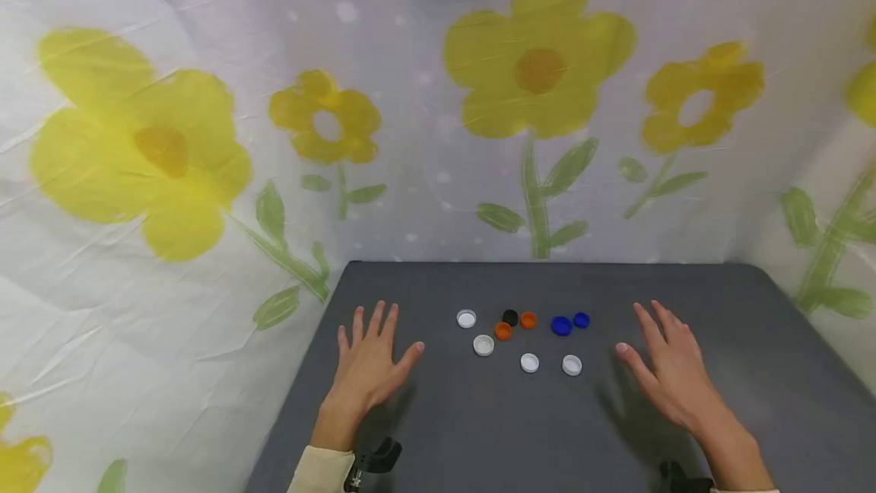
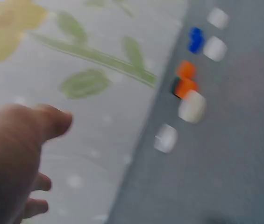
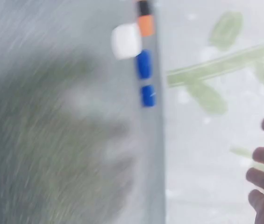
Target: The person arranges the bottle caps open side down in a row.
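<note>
Several bottle caps lie spread over the middle of the dark grey table (image 1: 445, 432). Among them are white caps (image 1: 484, 345), two orange caps (image 1: 503, 331), a black cap (image 1: 509, 317) and two blue caps (image 1: 561, 326). To their left is my left hand (image 1: 369, 367), fingers spread and holding nothing; the nearest cap is a white one (image 1: 466, 319). My right hand (image 1: 671, 367) is held to the right of the caps, fingers extended, with nothing in it. A shadow falls on the table below each hand. Both wrist views are blurred.
A white cloth backdrop (image 1: 424, 173) painted with yellow flowers stands behind the table and along its sides. The table's far edge (image 1: 616, 263) runs along the foot of the cloth. A black wrist device (image 1: 379, 456) sits on the left forearm.
</note>
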`<state>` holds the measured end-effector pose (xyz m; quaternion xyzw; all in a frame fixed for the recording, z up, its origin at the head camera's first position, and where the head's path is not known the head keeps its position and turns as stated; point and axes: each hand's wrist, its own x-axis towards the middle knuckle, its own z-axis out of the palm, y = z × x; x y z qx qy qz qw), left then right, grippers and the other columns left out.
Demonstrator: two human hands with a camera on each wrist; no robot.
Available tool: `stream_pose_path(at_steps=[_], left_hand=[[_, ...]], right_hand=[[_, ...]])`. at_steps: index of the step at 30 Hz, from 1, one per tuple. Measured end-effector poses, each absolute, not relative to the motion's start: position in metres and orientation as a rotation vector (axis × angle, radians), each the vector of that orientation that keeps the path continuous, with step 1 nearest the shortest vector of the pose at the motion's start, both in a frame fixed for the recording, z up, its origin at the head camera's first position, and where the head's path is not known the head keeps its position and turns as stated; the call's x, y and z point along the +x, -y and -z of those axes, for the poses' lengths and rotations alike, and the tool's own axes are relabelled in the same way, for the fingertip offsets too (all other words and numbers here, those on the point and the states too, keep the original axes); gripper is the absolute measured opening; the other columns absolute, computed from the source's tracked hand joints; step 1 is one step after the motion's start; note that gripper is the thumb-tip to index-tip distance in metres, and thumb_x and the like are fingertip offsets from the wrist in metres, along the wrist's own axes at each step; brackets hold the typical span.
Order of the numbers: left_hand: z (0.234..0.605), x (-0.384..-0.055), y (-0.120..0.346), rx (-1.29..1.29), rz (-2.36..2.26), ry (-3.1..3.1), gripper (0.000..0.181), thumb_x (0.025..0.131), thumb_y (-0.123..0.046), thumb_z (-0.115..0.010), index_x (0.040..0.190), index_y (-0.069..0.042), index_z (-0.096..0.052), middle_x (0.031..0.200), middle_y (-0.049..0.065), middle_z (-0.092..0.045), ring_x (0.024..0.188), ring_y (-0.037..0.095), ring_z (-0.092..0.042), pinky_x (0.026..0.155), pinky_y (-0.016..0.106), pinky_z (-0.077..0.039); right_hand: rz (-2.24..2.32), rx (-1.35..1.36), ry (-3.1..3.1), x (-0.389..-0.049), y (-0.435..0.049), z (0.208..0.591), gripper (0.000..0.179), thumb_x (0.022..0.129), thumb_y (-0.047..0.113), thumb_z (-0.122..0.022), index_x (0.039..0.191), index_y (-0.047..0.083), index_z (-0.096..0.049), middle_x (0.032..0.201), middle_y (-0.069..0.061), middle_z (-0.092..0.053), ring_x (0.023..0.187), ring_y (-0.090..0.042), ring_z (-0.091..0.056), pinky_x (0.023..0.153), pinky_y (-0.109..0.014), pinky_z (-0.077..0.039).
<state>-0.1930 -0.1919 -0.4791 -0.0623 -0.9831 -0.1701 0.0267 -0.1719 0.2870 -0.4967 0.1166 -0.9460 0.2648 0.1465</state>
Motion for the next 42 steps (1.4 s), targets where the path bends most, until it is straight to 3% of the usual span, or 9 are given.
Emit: stream_pose_path(at_steps=[6, 10, 16, 23, 31, 40, 42], left_hand=[[0.452, -0.179, 0.181, -0.199, 0.698, 3.030, 0.089, 0.108, -0.057, -0.062, 0.175, -0.011, -0.026, 0.183, 0.019, -0.017, 0.169, 0.050, -0.009, 0.130, 0.078, -0.008], [0.441, -0.176, 0.174, -0.224, 0.815, 2.994, 0.085, 0.108, -0.048, -0.065, 0.173, -0.007, -0.029, 0.181, 0.021, -0.022, 0.169, 0.047, -0.016, 0.133, 0.072, -0.011], [0.432, -0.178, 0.169, -0.230, 0.945, 2.906, 0.088, 0.106, -0.044, -0.071, 0.173, -0.005, -0.029, 0.180, 0.017, -0.028, 0.169, 0.040, -0.022, 0.137, 0.061, -0.015], [0.419, -0.185, 0.165, -0.233, 1.077, 2.775, 0.089, 0.102, -0.045, -0.077, 0.172, -0.010, -0.035, 0.177, 0.016, -0.036, 0.164, 0.042, -0.034, 0.128, 0.067, -0.035], [0.415, -0.191, 0.162, -0.265, 1.106, 2.670, 0.084, 0.098, -0.039, -0.084, 0.167, -0.010, -0.046, 0.171, 0.015, -0.047, 0.159, 0.038, -0.045, 0.124, 0.061, -0.043], [0.437, -0.207, 0.153, -0.302, 1.151, 2.589, 0.073, 0.093, -0.033, -0.089, 0.157, -0.010, -0.060, 0.157, 0.016, -0.063, 0.146, 0.040, -0.060, 0.116, 0.060, -0.051], [0.445, -0.210, 0.151, -0.296, 1.169, 2.595, 0.072, 0.093, -0.032, -0.089, 0.156, -0.010, -0.062, 0.156, 0.017, -0.064, 0.144, 0.040, -0.061, 0.115, 0.061, -0.052]], right_hand=[[-0.854, 0.261, 2.709, -0.161, -0.278, 0.476, 0.077, 0.111, 0.035, -0.064, 0.169, -0.003, -0.031, 0.173, -0.039, -0.023, 0.154, -0.067, -0.023, 0.109, -0.088, -0.028], [-0.863, 0.242, 2.681, -0.163, -0.271, 0.458, 0.075, 0.109, 0.033, -0.068, 0.166, -0.003, -0.036, 0.170, -0.037, -0.032, 0.148, -0.065, -0.035, 0.101, -0.084, -0.037], [-0.893, 0.261, 2.582, -0.174, -0.257, 0.439, 0.067, 0.107, 0.031, -0.071, 0.163, 0.003, -0.047, 0.160, -0.034, -0.051, 0.140, -0.061, -0.050, 0.102, -0.080, -0.042], [-0.976, 0.300, 2.476, -0.185, -0.234, 0.425, 0.056, 0.105, 0.027, -0.076, 0.155, 0.008, -0.061, 0.150, -0.028, -0.064, 0.135, -0.053, -0.060, 0.103, -0.076, -0.046], [-1.099, 0.371, 2.453, -0.203, -0.204, 0.429, 0.050, 0.099, 0.021, -0.083, 0.146, 0.009, -0.070, 0.143, -0.025, -0.071, 0.128, -0.049, -0.066, 0.099, -0.071, -0.052], [-1.212, 0.425, 2.513, -0.221, -0.182, 0.459, 0.048, 0.098, 0.021, -0.085, 0.143, 0.010, -0.072, 0.139, -0.019, -0.075, 0.129, -0.045, -0.068, 0.100, -0.066, -0.057], [-1.229, 0.425, 2.537, -0.225, -0.178, 0.468, 0.047, 0.098, 0.022, -0.085, 0.142, 0.012, -0.073, 0.137, -0.018, -0.076, 0.114, -0.043, -0.073, 0.092, -0.057, -0.061]])
